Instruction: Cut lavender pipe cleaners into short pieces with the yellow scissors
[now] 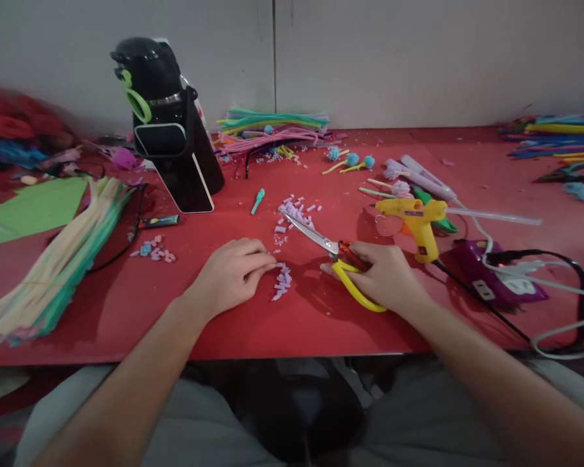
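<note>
My right hand [377,275] is closed on the handles of a pair of scissors [353,285], one loop yellow and the other orange-red. Their metal blades point up and left, the tips over a heap of small lilac cut pieces [296,211]. Closer to me, my left hand [236,269] rests on the table with thumb and forefinger pinched together. The fingertips touch the top of a short line of lilac snippets [283,282]; whatever they pinch is too small to make out.
A yellow glue gun [416,224] and a purple power block [496,272] with cables lie to the right. A black bottle [175,110] with a phone [178,168] against it stands back left. Bundled pipe cleaners [63,259] lie at left, others [277,126] by the wall.
</note>
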